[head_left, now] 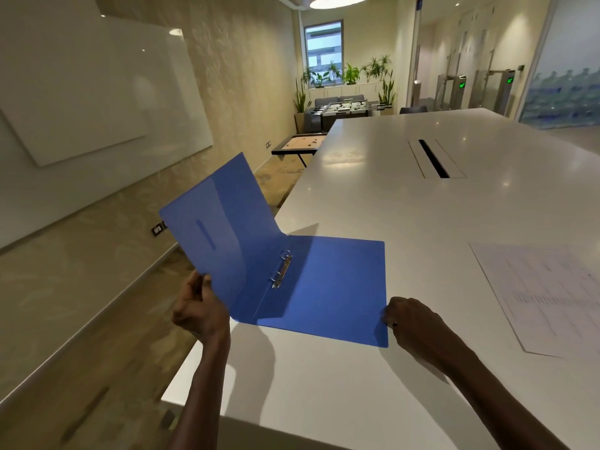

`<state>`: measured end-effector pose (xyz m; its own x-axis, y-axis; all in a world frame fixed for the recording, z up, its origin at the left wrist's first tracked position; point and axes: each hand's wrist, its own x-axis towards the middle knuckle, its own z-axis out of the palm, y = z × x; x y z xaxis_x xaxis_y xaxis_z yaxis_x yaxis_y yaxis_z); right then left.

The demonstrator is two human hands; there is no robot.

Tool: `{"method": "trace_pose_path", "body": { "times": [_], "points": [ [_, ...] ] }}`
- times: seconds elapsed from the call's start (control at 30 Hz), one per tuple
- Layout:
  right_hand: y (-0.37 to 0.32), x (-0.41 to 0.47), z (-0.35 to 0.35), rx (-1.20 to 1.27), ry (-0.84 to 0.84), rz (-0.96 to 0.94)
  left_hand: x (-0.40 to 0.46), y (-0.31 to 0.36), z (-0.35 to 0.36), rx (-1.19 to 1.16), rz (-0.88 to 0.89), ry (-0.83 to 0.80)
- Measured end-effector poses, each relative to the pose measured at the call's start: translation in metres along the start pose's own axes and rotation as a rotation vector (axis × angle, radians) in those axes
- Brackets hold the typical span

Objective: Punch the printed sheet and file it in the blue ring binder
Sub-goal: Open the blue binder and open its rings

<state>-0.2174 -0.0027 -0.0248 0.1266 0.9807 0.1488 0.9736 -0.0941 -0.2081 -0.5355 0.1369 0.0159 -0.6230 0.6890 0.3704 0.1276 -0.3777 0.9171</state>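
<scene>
Two hands are at work on the blue ring binder [311, 287], which lies open at the near left corner of the white table [422, 196]. At far left, the left hand [198, 310] pinches the lower edge of the front cover [220, 222], thumb on the facing side and fingers curled behind, holding that cover raised and tilted off the table edge. The ring mechanism [281, 269] sits near the spine; both rings appear closed, though they are small and this is uncertain. The back cover lies flat on the table. The right hand [412, 319] rests at its near right corner with fingers curled down; whether they grip or only press the edge cannot be told. Further right, well apart from the binder, the printed sheet [545, 297] lies flat on the table. No punch is visible.

Judgement: the step in hand is opening the binder; the sheet shows no visible holes. The next move calls for laying the front cover down, then punching the sheet.
</scene>
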Motion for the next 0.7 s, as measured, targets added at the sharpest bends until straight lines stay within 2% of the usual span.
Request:
{"method": "trace_pose_path", "body": {
  "times": [0.3, 0.53, 0.7],
  "points": [
    [0.008, 0.001, 0.009, -0.045, 0.009, -0.014, 0.002, -0.024, -0.006, 0.177, -0.072, -0.025],
    [0.01, 0.002, 0.011, -0.052, 0.014, -0.036, 0.017, -0.047, -0.015, 0.551, -0.26, -0.1],
    [0.007, 0.001, 0.01, -0.05, 0.026, -0.03, 0.016, -0.05, -0.015, 0.755, -0.268, -0.146]
  ]
}}
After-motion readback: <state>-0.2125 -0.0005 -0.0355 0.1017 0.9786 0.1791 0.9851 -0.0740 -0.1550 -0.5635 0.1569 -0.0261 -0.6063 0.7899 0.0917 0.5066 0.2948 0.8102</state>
